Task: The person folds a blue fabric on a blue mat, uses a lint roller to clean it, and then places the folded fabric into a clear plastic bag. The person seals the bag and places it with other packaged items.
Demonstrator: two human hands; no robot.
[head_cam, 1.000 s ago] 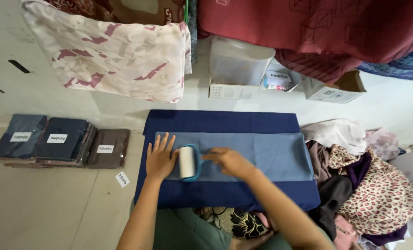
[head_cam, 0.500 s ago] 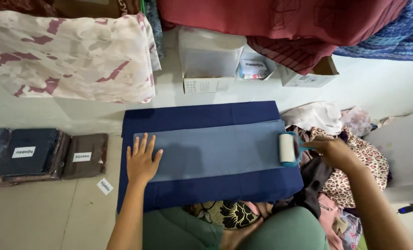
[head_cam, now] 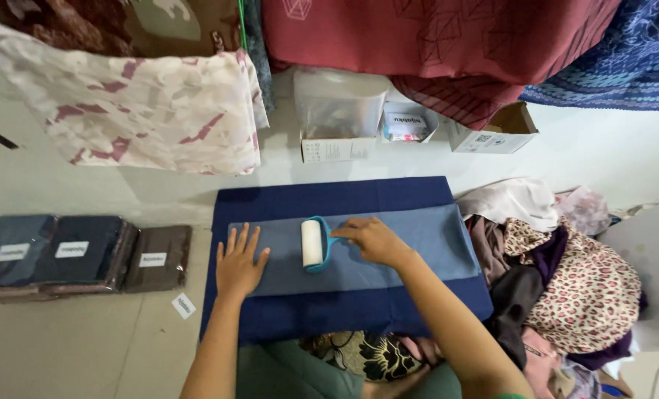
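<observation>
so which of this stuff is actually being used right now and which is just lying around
In use:
- lint roller, gripped by the right hand
- light blue folded cloth, pressed flat by the left hand
- dark blue cloth underneath it

Lying about:
- three packed garments at left
- clothes heap at right
- clear plastic tub and cardboard box at the back

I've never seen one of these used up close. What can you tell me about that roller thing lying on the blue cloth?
The lint roller has a white cylinder, seemingly paper, set in a curved teal plastic frame with a handle. It lies on the light blue folded cloth, its cylinder running across the cloth's width. The right hand grips the handle, which is mostly hidden. The left hand lies flat on the cloth beside it, not touching it. A dark blue cloth is spread underneath.
</observation>
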